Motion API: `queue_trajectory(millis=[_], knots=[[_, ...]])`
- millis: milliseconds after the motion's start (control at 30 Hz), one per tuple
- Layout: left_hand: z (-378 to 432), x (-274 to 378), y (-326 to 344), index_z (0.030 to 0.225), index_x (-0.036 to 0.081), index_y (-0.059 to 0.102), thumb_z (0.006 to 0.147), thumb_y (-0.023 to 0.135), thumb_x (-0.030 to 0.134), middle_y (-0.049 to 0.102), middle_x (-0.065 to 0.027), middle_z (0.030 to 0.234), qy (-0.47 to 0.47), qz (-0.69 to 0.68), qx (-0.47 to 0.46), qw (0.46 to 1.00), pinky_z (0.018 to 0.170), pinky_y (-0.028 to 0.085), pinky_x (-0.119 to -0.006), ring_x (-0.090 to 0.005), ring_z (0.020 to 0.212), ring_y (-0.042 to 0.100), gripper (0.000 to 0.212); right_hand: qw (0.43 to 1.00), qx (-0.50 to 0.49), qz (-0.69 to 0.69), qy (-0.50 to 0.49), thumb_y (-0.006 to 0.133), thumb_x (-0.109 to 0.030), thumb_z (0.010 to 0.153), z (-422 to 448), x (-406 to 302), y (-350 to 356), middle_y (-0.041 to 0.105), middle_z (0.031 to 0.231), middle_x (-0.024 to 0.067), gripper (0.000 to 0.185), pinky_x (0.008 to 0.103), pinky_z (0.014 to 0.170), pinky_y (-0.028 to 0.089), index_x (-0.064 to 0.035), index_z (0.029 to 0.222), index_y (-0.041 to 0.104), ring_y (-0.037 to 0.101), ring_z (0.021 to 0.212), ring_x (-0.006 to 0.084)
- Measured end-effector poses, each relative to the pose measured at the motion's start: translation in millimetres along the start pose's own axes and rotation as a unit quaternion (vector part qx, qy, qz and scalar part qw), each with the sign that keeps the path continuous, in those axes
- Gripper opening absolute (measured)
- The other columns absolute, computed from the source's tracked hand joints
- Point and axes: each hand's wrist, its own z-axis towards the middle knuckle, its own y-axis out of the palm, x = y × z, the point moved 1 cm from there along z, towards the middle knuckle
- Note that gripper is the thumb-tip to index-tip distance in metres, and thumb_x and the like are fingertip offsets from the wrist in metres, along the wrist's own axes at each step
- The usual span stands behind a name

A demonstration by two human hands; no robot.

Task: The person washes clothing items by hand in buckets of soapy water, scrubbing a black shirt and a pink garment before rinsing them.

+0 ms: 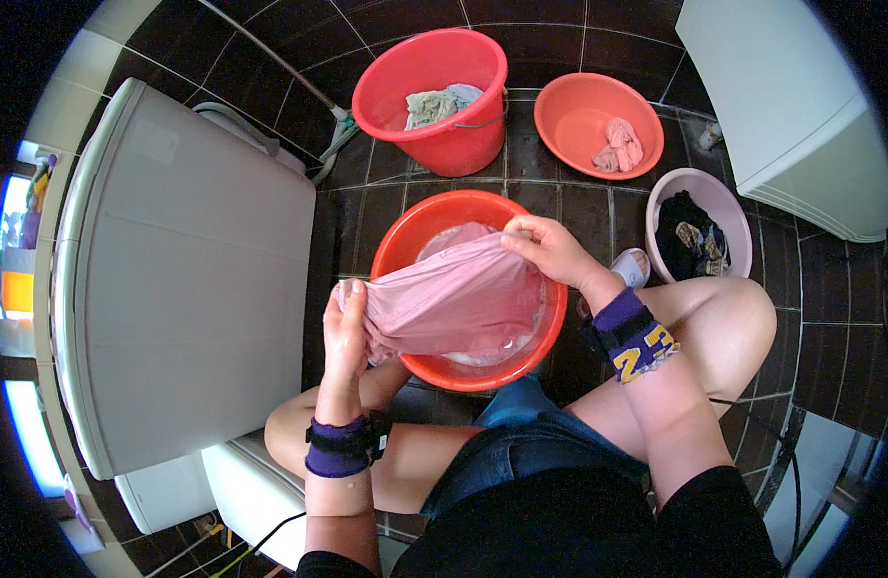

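Observation:
A wet pink cloth garment (444, 296) is stretched between my two hands over an orange-red plastic basin (473, 379). My left hand (345, 329) grips its bunched left end near the basin's left rim, thumb on top. At the upper right, my right hand (552, 249) pinches the garment's edge between thumb and fingers. The lower part of the cloth lies in sudsy water (480, 357) inside the basin. The basin stands on the dark tiled floor between my knees. Both of my wrists wear purple bands with black straps.
Beyond the basin stand a red bucket (451, 155) with pale cloths and an orange basin (559, 137) with a pink cloth. A pale pink tub (740, 224) with dark clothes is by my right knee. White appliances (198, 274) flank both sides. A mop (292, 68) leans at the wall.

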Motion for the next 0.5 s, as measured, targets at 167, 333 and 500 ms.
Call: queue_trajectory(millis=[167,333,500], knots=[[9,-19,10,0.113,0.003,0.052,0.094,0.051,0.025,0.058,-0.0079,0.108,-0.028,-0.104,-0.028,0.994,0.087,0.044,-0.031,-0.0167,0.097,0.055,0.029,0.984,0.163,0.062,-0.037,0.049,-0.019,0.096,11,0,19,0.056,0.086,0.0011,0.020,0.0240,0.077,0.043,-0.0007,0.095,0.057,0.052,0.081,0.0080],[6,-51,43,0.123,0.006,0.048,0.096,0.046,0.028,0.051,-0.0116,0.124,-0.125,-0.228,-0.043,0.965,0.097,0.040,-0.036,-0.0234,0.113,0.050,0.035,0.994,0.107,-0.004,-0.033,0.058,-0.023,0.089,-6,-30,99,0.064,0.087,0.0057,0.019,0.0313,0.078,0.048,-0.0068,0.097,0.060,0.061,0.085,0.0162],[-8,-103,62,0.109,0.009,0.055,0.095,0.042,0.044,0.060,-0.0040,0.090,-0.076,-0.273,-0.042,0.958,0.065,0.050,-0.031,-0.0144,0.079,0.060,0.040,0.926,0.130,-0.256,-0.245,0.071,-0.035,0.073,-32,-40,151,0.057,0.073,0.0057,0.029,0.0370,0.050,0.048,-0.0100,0.065,0.058,0.060,0.058,0.0285]])
